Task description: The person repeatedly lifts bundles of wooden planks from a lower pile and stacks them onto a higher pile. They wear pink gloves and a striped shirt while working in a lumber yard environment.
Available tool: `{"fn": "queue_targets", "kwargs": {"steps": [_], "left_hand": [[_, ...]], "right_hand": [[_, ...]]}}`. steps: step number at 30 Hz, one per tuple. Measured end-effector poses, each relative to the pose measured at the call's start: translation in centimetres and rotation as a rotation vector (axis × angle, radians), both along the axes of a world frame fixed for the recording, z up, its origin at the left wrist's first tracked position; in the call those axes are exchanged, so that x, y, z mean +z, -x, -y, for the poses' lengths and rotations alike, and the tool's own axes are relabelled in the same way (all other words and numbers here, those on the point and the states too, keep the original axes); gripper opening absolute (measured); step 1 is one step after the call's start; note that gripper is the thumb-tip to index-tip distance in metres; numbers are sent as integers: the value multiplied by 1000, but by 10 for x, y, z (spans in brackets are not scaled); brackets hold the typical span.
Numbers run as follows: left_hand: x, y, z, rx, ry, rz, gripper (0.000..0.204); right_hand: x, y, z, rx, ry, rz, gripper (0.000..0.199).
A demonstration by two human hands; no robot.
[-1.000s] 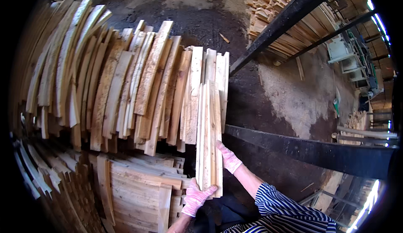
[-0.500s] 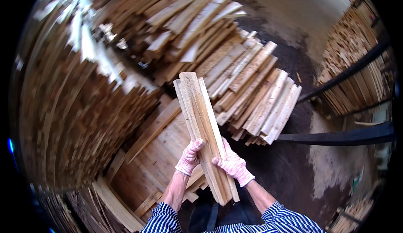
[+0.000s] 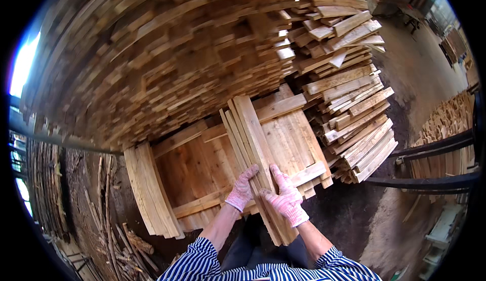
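Observation:
Between my two gloved hands is a bundle of wooden boards (image 3: 251, 144), held upright in front of me with its top ends pointing away. My left hand (image 3: 243, 187), in a pink-white knit glove, presses against the bundle's left side. Gripping the right side, my right hand (image 3: 285, 195) wears a matching glove, its thumb over the front board. Behind the boards lies a wooden pallet-like platform (image 3: 197, 165) with crosswise battens. At its left end sits a small row of stacked boards (image 3: 149, 190).
A tall stack of boards (image 3: 192, 58) rises along the far side of the platform. More loosely piled boards (image 3: 354, 119) stand to the right, beside dark metal bars (image 3: 430, 181). Thin poles (image 3: 109, 210) and cut logs lie on the ground at left.
My view has turned left, so the platform and the row of boards at its left end show more fully. Both hands keep hold of the bundle, which now hangs over the platform.

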State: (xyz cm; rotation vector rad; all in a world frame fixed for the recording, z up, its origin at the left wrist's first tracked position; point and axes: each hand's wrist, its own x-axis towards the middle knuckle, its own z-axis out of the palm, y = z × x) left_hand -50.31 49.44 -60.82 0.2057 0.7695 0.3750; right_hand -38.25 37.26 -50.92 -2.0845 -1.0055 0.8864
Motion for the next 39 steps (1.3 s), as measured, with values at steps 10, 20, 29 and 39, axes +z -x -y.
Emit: {"fn": "queue_targets", "kwargs": {"steps": [10,20,29,39], "left_hand": [[19,111,-19,133,45,-136,42],[-11,325,-72,477,10,-342,63],[-45,454,-137,433,-46,-221,93],[-23,404,-139,322,-56,-448,103]], "right_hand": [[-54,87,-43,44,-58,-376,87],[-70,181,-115,273,167,-207,84],[-140,346,-212,187,248,115,74],[-123,418,-198,232,-131,-488,76]]}}
